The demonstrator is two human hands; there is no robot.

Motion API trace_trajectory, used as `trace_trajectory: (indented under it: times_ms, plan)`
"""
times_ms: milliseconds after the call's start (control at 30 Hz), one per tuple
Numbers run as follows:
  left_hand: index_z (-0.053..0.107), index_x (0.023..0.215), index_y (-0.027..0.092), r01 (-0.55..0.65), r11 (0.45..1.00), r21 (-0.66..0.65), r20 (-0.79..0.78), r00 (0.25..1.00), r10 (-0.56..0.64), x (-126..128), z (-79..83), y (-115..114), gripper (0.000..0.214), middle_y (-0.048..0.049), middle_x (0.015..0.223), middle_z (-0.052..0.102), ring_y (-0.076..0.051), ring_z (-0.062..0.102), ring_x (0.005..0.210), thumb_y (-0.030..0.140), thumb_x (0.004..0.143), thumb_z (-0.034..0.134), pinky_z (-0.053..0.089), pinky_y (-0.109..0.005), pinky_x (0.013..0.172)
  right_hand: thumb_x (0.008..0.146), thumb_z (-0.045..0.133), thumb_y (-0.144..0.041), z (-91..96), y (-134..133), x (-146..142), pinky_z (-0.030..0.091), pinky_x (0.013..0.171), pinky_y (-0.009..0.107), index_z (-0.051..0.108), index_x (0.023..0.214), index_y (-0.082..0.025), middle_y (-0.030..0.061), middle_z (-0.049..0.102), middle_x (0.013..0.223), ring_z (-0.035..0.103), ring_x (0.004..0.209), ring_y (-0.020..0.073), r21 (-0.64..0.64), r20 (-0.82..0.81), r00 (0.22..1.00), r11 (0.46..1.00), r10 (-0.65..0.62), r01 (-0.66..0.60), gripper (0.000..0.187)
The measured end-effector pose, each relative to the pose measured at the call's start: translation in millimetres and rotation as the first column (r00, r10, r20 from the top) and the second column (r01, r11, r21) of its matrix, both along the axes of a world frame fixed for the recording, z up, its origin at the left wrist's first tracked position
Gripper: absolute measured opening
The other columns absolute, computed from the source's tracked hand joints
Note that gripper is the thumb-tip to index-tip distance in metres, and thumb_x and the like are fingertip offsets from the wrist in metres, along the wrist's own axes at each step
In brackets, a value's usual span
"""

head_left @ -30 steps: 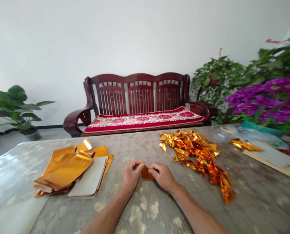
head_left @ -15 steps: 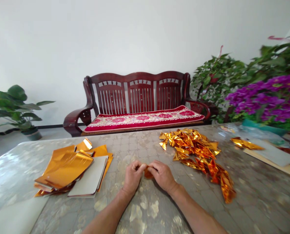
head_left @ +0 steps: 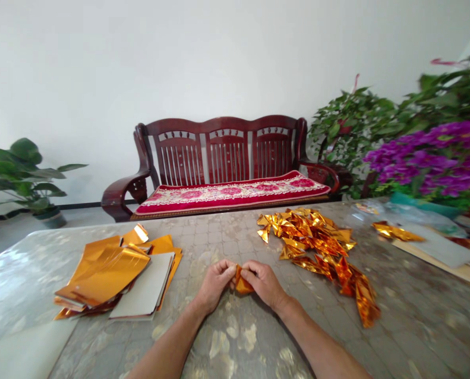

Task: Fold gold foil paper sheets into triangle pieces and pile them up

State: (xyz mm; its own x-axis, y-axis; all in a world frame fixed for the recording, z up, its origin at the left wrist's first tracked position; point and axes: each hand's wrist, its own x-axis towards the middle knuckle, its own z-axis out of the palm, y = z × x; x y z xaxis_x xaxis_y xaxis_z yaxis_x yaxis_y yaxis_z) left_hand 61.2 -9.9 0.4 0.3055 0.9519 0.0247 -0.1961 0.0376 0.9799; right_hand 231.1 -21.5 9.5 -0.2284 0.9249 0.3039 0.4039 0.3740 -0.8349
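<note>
Between my hands is a small piece of folded gold foil paper (head_left: 243, 283), its shiny orange-gold side facing me. My left hand (head_left: 218, 281) pinches its left edge with thumb and fingers. On the other side, my right hand (head_left: 262, 281) grips it with the thumb on top; its fingertips are partly hidden behind the paper. Off to the left lies a loose stack of foil sheets (head_left: 104, 268), some gold side up and some with the pale back (head_left: 144, 287) showing. A heap of folded gold foil pieces (head_left: 314, 237) spreads to the right of my hands.
The table (head_left: 203, 347) has a patterned, glossy cover. At its right are grey and tan boards (head_left: 448, 252), clear plastic and purple flowers (head_left: 428, 158). A pale sheet (head_left: 25, 350) lies at the near left. Beyond stands a dark red wooden bench (head_left: 227, 152); potted plants flank it.
The foil paper has turned between my fingers and shows more of its gold face. Both hands have shifted only slightly and keep hold of it.
</note>
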Motion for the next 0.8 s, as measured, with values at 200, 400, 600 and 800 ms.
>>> trace_trajectory:
  times_ms: [200,400,600,800]
  plan:
    - [0.061,0.07,0.016,-0.113,0.99,0.087,-0.15,0.981,0.125,2,-4.5,0,0.034,0.0043,0.053,0.055,-0.008,0.045,0.046,0.047,0.072,0.072,0.035,-0.019,0.048,0.09,0.054,-0.03,-1.0,-2,-1,0.039,0.065,0.023,0.061,0.069,-0.02,-0.0016,0.06,0.069,0.056,0.068,0.0139,0.086,0.101,0.993,0.995,-0.054,0.045,0.024]
    - [0.065,0.069,0.016,-0.329,0.911,0.249,-0.191,0.905,0.379,-2,-6.0,3,0.025,0.0005,0.063,0.062,-0.011,0.053,0.059,0.039,0.077,0.067,0.041,-0.021,0.058,0.084,0.065,-0.026,1.1,-3,-3,0.043,0.075,0.027,0.07,0.088,-0.024,0.0005,0.07,0.083,0.062,0.079,0.0172,0.184,0.147,0.974,0.973,-0.17,0.142,0.007]
    - [0.06,0.073,0.017,-0.492,0.85,0.189,-0.054,0.859,0.51,-11,-6.6,12,0.031,0.0055,0.057,0.052,-0.007,0.042,0.05,0.046,0.082,0.064,0.033,-0.018,0.05,0.075,0.07,-0.022,-3.9,4,2,0.05,0.074,0.029,0.07,0.099,-0.021,0.0029,0.072,0.086,0.064,0.075,0.018,0.161,-0.062,0.96,0.947,-0.272,0.278,0.024]
    - [0.058,0.074,0.017,-0.478,0.873,0.1,0.008,0.877,0.48,-8,-6.1,12,0.033,0.0058,0.057,0.053,-0.006,0.04,0.048,0.049,0.079,0.066,0.031,-0.017,0.047,0.076,0.068,-0.026,-3.5,5,1,0.051,0.071,0.029,0.073,0.092,-0.019,0.0035,0.073,0.081,0.064,0.071,0.0178,0.11,-0.187,0.952,0.958,-0.242,0.265,0.019]
